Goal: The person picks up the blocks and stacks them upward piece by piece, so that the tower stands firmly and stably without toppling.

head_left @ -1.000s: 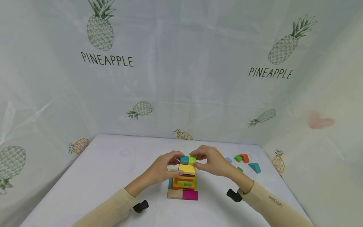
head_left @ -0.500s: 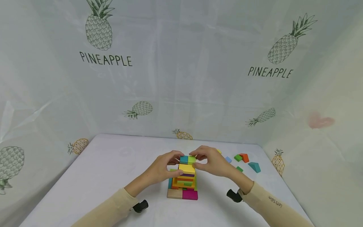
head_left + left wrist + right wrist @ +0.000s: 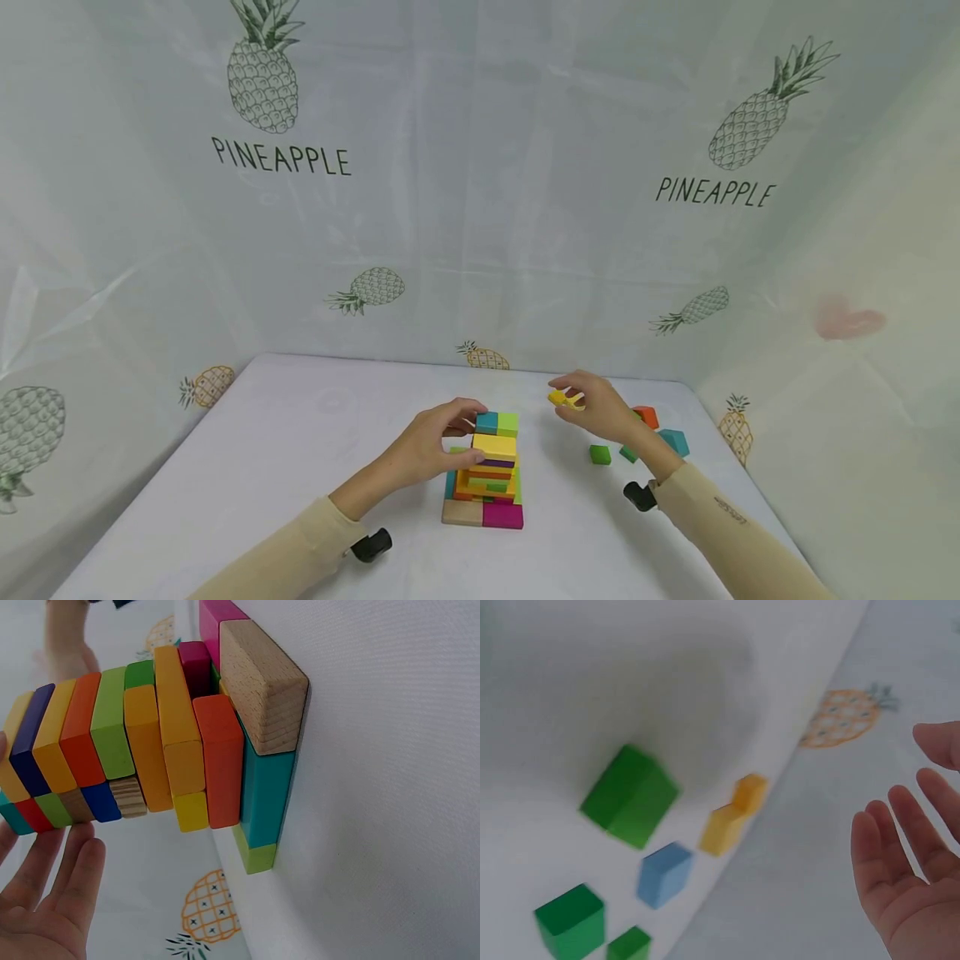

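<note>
A tower of colourful wooden blocks (image 3: 493,447) stands mid-table on a wider base, with a teal block (image 3: 486,423) and a lime-green block (image 3: 507,424) showing at its top. My left hand (image 3: 433,442) holds the upper tower, thumb at the near side and fingers at the far side. In the left wrist view, the fingertips of that hand (image 3: 56,904) touch the stacked layers (image 3: 112,731). My right hand (image 3: 600,408) hovers near yellow blocks (image 3: 556,397) at the back. The right wrist view shows this hand (image 3: 915,881) with nothing between its spread fingers.
Loose blocks lie at the right: a green cube (image 3: 600,454), an orange block (image 3: 647,416), a teal triangle (image 3: 675,442). In the right wrist view, a blue block (image 3: 664,876) lies near yellow ones (image 3: 721,829). A pineapple-print curtain (image 3: 525,208) hangs behind the table.
My right hand has left the lime-green block at the tower's top and moved right, towards the yellow blocks. The left hand has stayed on the tower.
</note>
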